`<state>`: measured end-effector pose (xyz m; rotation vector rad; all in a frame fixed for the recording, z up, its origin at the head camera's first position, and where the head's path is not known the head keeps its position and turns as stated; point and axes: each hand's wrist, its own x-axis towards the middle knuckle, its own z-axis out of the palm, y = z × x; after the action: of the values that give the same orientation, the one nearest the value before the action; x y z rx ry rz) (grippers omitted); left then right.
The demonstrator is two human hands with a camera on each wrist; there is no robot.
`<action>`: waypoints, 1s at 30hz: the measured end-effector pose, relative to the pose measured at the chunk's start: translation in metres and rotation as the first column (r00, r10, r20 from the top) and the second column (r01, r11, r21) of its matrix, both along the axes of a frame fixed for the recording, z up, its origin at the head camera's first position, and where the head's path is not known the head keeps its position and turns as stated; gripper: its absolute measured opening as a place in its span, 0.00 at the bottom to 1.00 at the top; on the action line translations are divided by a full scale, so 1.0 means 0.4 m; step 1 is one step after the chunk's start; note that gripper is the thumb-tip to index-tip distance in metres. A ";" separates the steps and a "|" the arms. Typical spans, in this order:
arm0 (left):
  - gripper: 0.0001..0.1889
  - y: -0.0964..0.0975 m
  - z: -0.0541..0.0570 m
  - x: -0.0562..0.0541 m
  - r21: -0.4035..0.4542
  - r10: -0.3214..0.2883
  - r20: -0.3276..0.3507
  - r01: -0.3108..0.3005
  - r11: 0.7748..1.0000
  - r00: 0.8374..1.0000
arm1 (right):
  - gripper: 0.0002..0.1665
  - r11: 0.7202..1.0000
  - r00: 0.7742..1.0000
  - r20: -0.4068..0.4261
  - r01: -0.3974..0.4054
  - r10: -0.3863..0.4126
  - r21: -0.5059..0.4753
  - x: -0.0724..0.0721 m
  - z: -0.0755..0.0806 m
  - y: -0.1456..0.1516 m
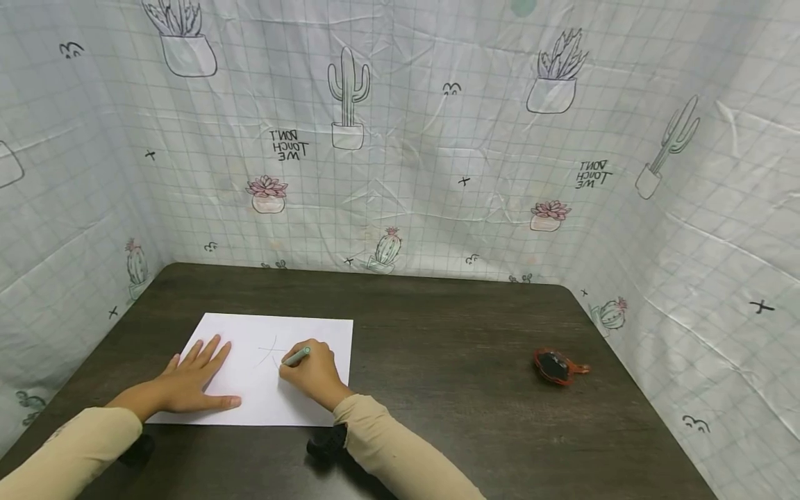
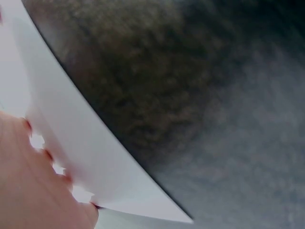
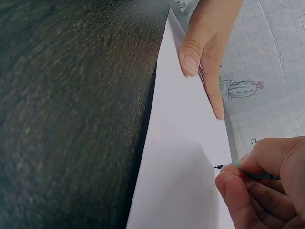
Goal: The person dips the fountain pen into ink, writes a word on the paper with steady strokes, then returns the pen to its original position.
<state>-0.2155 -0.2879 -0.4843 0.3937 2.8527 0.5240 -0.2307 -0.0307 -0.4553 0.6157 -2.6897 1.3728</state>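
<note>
A white sheet of paper (image 1: 253, 410) lies on the dark table, with a few thin crossing lines (image 1: 273, 348) drawn near its middle. My left hand (image 1: 187, 385) rests on the sheet's left part, fingers spread and thumb pointing right. Over the right half, my right hand (image 1: 320, 375) pinches a light green pen (image 1: 296, 357) between thumb and fingers. In the right wrist view, the pen's dark tip (image 3: 219, 166) is right at the paper. The left wrist view has part of the left hand (image 2: 35, 186) beside the paper's edge.
An orange-rimmed, dark-faced object with a short handle (image 1: 555, 367) lies at the right of the table (image 1: 437, 389). Cactus-print cloth (image 1: 412, 153) stands around the back and sides. A black band (image 1: 328, 443) shows by the right wrist.
</note>
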 end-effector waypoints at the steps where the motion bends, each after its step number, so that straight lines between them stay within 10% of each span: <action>1: 0.62 0.000 0.000 0.000 0.002 0.000 0.002 0.000 1.000 1.000 | 0.06 1.000 1.000 -0.002 -0.003 0.003 0.001 0.000 0.000 0.000; 16: 0.61 0.014 0.022 0.012 0.025 -0.001 0.032 0.000 1.000 1.000 | 0.07 0.999 0.999 -0.015 -0.033 0.033 0.001 0.006 0.010 0.010; 30: 0.58 0.025 0.042 0.021 -0.011 0.001 0.023 -0.001 1.000 1.000 | 0.06 0.997 0.994 -0.073 -0.074 0.076 0.033 -0.011 0.106 0.044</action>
<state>-0.2071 -0.2781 -0.4675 0.3816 2.8332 0.5089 -0.2349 -0.0130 -0.4131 0.7620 -2.6590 1.3008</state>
